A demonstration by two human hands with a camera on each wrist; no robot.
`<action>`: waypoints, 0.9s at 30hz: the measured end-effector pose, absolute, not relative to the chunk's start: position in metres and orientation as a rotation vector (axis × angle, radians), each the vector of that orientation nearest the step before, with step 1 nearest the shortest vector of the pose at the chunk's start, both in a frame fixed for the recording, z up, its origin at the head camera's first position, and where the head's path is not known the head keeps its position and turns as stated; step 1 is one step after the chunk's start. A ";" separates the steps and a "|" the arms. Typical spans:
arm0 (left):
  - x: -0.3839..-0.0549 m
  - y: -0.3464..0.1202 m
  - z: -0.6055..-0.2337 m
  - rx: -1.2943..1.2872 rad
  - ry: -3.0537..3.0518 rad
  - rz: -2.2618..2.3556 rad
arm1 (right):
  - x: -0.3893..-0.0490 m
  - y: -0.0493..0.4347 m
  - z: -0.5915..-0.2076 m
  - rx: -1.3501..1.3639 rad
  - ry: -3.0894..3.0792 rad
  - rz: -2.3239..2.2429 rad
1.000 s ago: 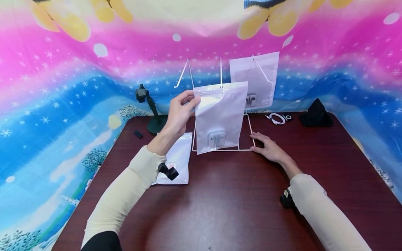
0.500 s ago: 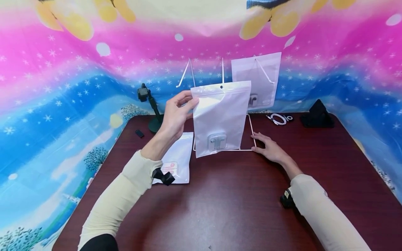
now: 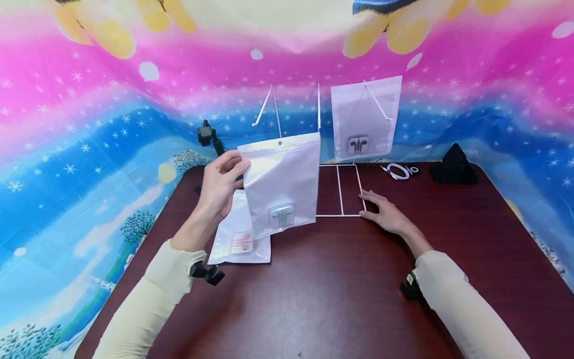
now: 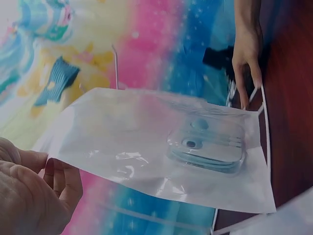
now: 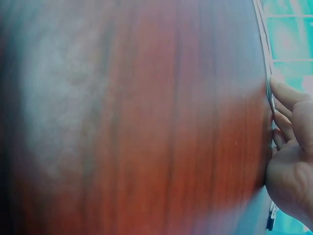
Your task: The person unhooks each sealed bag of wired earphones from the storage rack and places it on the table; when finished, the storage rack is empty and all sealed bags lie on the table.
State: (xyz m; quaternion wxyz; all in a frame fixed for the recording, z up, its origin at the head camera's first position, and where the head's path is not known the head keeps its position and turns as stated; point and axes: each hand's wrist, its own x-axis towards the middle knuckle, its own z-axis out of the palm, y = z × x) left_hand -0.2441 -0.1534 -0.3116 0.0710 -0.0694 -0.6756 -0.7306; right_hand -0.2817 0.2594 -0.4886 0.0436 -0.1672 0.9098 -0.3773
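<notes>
Pinching a white pouch (image 3: 280, 182) near the middle hook (image 3: 319, 117) of a wire rack (image 3: 340, 216)

Holding the pouch up above the bench (image 3: 314, 299) by its left edge, just below the upper corner, between thumb and fingers of the left hand (image 3: 217, 187). Showing a punched hole (image 3: 280, 143) along the slightly tilted top edge and, near the bottom, pale earphones (image 3: 281, 216) in a clear case. Unable to tell of any contact between pouch and middle hook. Overlapping, in the head view, part of a second pouch (image 3: 230, 217) lying flat on the bench, with pinkish earphones (image 3: 242, 243) inside. Touching the right front corner of the rack's base with the right hand (image 3: 385, 212), thumb and fingers spread apart along the white wire. Seeing a third pouch (image 3: 366, 117), with dark earphones (image 3: 358, 144), hung from the rack's right side. Noting, farther right on the bench, a coiled white cable (image 3: 396, 171) and a black stand (image 3: 454, 167).
</notes>
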 end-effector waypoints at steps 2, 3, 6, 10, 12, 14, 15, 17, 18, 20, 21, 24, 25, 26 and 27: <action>-0.242 -0.165 -0.315 -0.173 -2.001 -2.195 | -0.281 0.259 -0.488 -0.505 2.786 -1.151; -0.241 -0.171 -0.316 -0.158 -1.976 -2.205 | -0.281 0.259 -0.488 -0.503 2.787 -1.152; -0.238 -0.188 -0.319 -0.108 -1.902 -2.227 | -0.281 0.258 -0.487 -0.508 2.788 -1.154; -0.231 -0.209 -0.322 -0.033 -1.839 -2.244 | -0.280 0.258 -0.488 -0.519 2.790 -1.158; -0.227 -0.218 -0.324 0.003 -1.803 -2.261 | -0.279 0.258 -0.489 -0.523 2.792 -1.156; -0.223 -0.227 -0.327 0.040 -1.742 -2.293 | -0.279 0.258 -0.489 -0.518 2.793 -1.151; -0.221 -0.232 -0.328 0.056 -1.708 -2.307 | -0.279 0.258 -0.489 -0.518 2.793 -1.148; -0.216 -0.240 -0.330 0.083 -1.638 -2.328 | -0.279 0.258 -0.489 -0.523 2.794 -1.141; -0.215 -0.244 -0.331 0.093 -1.610 -2.334 | -0.279 0.258 -0.489 -0.520 2.796 -1.138; -0.211 -0.252 -0.331 0.099 -1.561 -2.345 | -0.279 0.258 -0.489 -0.529 2.801 -1.135; -0.209 -0.256 -0.331 0.099 -1.540 -2.350 | -0.279 0.258 -0.489 -0.533 2.803 -1.134; -0.205 -0.268 -0.330 0.109 -1.505 -2.332 | -0.279 0.259 -0.489 -0.532 2.805 -1.132; -0.204 -0.272 -0.329 0.112 -1.485 -2.332 | -0.279 0.259 -0.489 -0.531 2.805 -1.132; -0.203 -0.276 -0.328 0.115 -1.469 -2.326 | -0.279 0.259 -0.489 -0.528 2.805 -1.133; -0.201 -0.280 -0.327 0.116 -1.450 -2.320 | -0.279 0.259 -0.489 -0.526 2.805 -1.135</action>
